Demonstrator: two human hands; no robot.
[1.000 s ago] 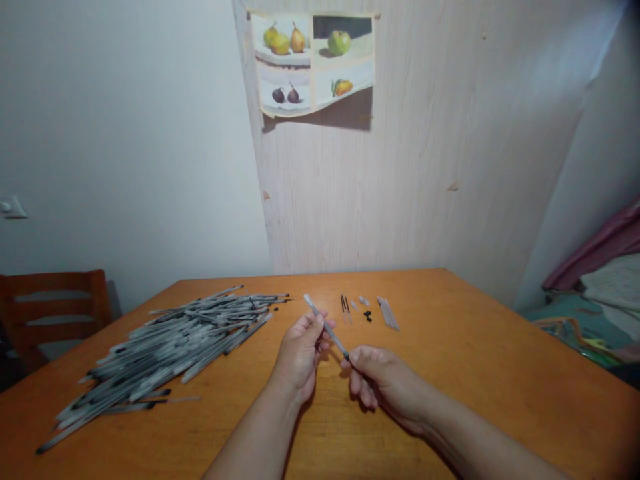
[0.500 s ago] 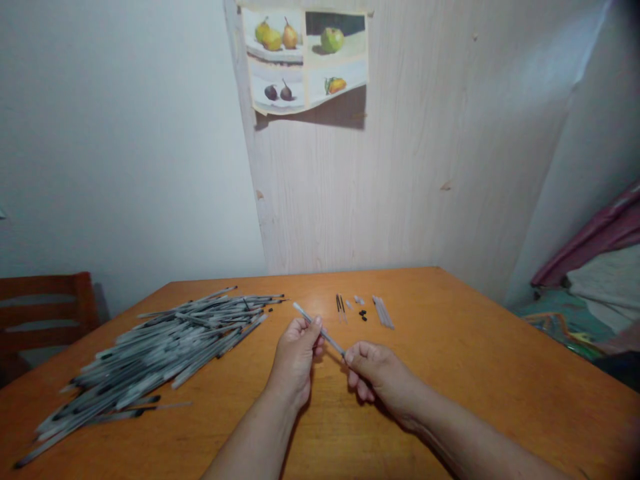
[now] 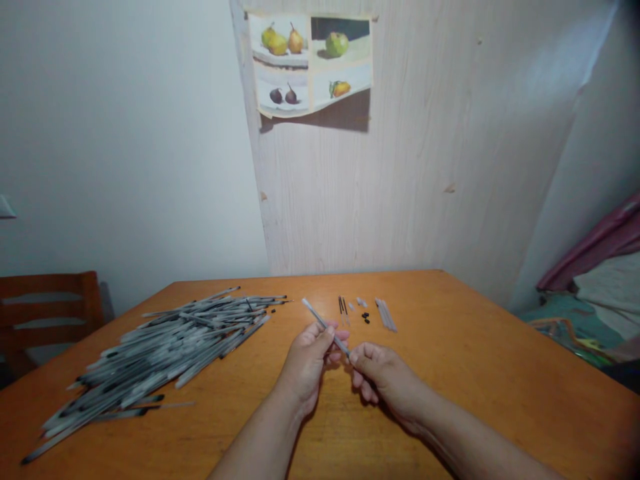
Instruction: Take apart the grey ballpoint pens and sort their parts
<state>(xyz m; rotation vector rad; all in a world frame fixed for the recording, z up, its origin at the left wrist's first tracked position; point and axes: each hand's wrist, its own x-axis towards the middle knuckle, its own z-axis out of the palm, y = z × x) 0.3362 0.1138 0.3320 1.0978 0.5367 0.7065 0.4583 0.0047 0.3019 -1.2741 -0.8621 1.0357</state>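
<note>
Gripping pen (image 3: 315, 312) in left hand (image 3: 311, 357) and right hand (image 3: 379, 368) | seems early: few refills (image 3: 341, 305), black plugs (image 3: 366, 316), tubes (image 3: 385, 315) laid out on counter (image 3: 450, 373) | big pen pile (image 3: 167, 347) left

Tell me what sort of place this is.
Probably a room in a home: there is a wooden table, a slatted chair by its left side, and a sheet of fruit pictures on the wall.
</note>
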